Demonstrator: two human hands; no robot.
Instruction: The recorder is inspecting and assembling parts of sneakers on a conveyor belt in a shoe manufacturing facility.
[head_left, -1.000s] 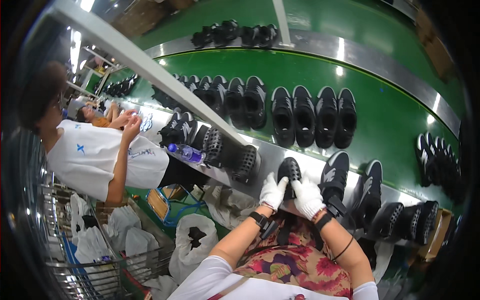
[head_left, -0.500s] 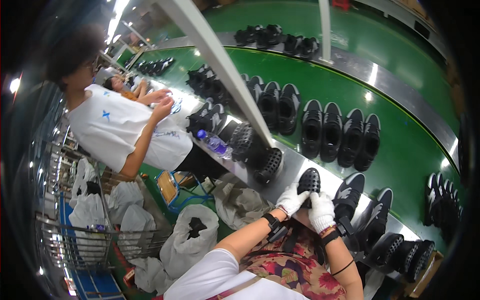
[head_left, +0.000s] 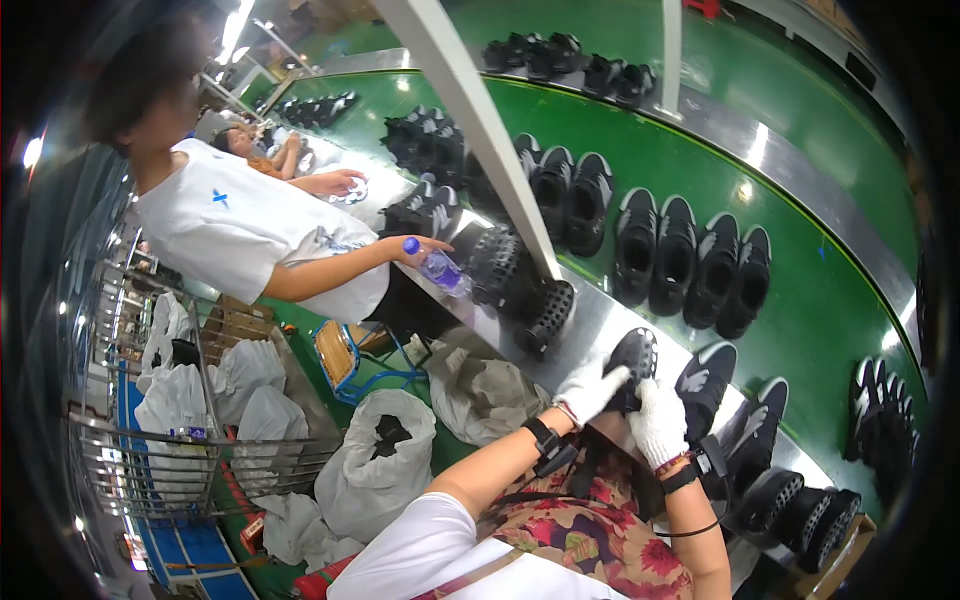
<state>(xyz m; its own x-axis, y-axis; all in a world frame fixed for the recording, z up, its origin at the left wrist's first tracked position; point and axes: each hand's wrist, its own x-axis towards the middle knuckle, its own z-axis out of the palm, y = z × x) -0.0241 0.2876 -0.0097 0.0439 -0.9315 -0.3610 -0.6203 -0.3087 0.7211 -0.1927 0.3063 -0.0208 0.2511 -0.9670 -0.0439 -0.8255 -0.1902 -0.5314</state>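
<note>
A black shoe [head_left: 633, 358], its studded sole turned toward me, is held over the near edge of the metal bench. My left hand [head_left: 590, 388], in a white knit glove, is closed on the shoe's left side. On its right, lower side my right hand [head_left: 658, 425], gloved likewise, grips the edge with bent fingers. The gloves partly hide the shoe's lower end. Just right of it stands a black shoe with a grey toe [head_left: 705, 385], and another like it [head_left: 762, 425] lies farther right.
Left along the metal bench [head_left: 505, 335] are sole-up shoes [head_left: 548, 315] and a purple-capped bottle [head_left: 440, 268]. A white post [head_left: 490, 130] rises behind them. Several shoes line the green belt [head_left: 800, 200]. A co-worker [head_left: 240, 220] stands left, near white sacks [head_left: 375, 470] and a stool [head_left: 340, 350].
The shoe in my hands has tilted, and my right hand has shifted slightly along its side. The co-worker's nearer arm has come down toward the bottle and shoes. The view has shifted a little.
</note>
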